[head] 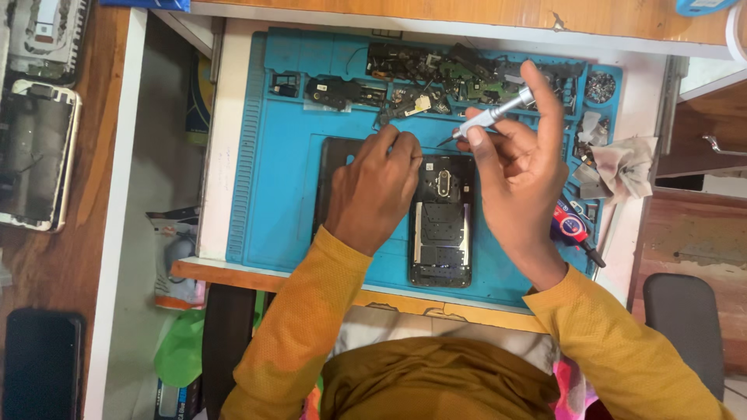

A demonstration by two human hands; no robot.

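- Head view: my left hand (379, 187) rests palm-down on the opened phone (441, 225), fingers curled at its upper edge; whether they pinch anything, I cannot tell.
- My right hand (520, 175) grips a silver precision screwdriver (489, 117), tip angled down-left toward the left fingertips (just above the phone).
- Phone lies back-open on the blue repair mat (280, 194), beside a dark panel (331, 167).
- Loose parts (436, 74) fill the mat's top trays; a red-and-blue tool (574, 229) lies at right.
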